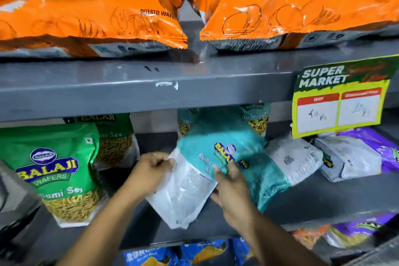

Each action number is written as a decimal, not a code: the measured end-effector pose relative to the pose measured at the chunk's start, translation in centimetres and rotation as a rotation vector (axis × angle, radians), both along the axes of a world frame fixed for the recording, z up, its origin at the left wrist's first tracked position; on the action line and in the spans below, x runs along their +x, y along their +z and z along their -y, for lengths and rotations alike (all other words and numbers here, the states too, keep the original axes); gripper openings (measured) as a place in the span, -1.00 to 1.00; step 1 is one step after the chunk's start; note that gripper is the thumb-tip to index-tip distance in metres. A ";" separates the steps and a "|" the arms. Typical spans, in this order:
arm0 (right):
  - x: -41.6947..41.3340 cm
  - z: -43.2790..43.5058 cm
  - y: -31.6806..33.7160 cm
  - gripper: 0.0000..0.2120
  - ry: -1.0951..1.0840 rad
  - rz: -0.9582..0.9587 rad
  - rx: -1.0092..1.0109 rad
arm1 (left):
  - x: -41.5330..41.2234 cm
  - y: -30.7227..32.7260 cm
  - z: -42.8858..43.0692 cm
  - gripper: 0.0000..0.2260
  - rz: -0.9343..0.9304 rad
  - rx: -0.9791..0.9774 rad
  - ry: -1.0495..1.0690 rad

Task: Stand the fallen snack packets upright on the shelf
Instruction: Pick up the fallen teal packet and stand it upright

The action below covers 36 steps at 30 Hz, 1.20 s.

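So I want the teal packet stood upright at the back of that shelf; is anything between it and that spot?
Both hands, left and right, hold the teal packet. Behind it, upright teal packets already occupy the back of the middle shelf, and a fallen packet lies just right.

wafer packets [90, 13] on shelf [129, 84] above sev packet [56, 170]

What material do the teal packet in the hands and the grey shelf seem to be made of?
Teal packet: likely thin plastic film, glossy, since it crinkles and catches the light.
Grey shelf: probably painted metal, smooth with a slight sheen; a white scuff marks its front edge.
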State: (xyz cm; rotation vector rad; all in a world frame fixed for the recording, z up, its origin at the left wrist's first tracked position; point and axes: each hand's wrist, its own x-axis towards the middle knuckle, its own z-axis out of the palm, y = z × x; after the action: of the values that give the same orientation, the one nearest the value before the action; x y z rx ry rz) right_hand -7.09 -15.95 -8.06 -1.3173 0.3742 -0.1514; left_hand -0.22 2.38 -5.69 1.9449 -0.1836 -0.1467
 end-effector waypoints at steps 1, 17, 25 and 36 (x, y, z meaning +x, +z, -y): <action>0.5 0.6 0.8 -0.87 0.008 0.099 -0.111 | -1.0 -0.3 0.3 -0.77 0.015 -0.157 0.081; 2.1 5.0 -0.9 -0.72 0.243 0.297 -0.536 | -5.5 -6.4 5.2 -0.78 0.008 -0.641 0.382; -6.0 3.8 -4.3 -0.51 0.335 0.399 -0.823 | -3.8 0.7 4.1 -0.47 0.118 -0.789 0.171; -3.3 1.3 -5.0 -0.09 0.463 0.318 -0.897 | -10.2 1.2 8.2 -0.65 0.379 -0.181 0.507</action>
State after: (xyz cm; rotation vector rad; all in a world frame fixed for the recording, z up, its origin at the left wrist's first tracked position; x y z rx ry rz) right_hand -10.40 -17.22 -13.09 -2.1838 -0.3266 -0.1382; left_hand -10.44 -5.82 -4.50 1.7636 0.0513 0.5569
